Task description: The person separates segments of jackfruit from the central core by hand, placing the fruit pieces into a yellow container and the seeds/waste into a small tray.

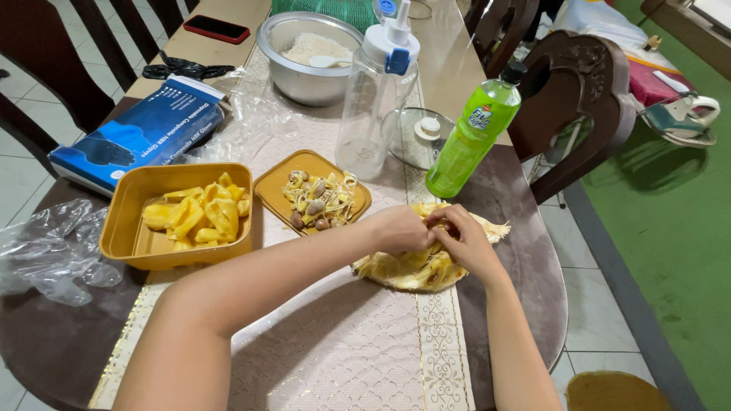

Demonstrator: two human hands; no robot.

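Jackfruit chunk (415,268) lies directly under both my hands, long axis left-right; left hand (400,228) and right hand (464,242) pinch its top together, equally near.

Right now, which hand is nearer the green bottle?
Right. The right hand works the jackfruit piece just below the green bottle; the left hand sits further left.

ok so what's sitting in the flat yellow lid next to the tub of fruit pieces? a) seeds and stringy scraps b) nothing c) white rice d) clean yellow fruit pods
a: the flat yellow lid holds brownish seeds and pale stringy scraps, while the clean yellow fruit pieces lie in the deeper yellow tub to its left.
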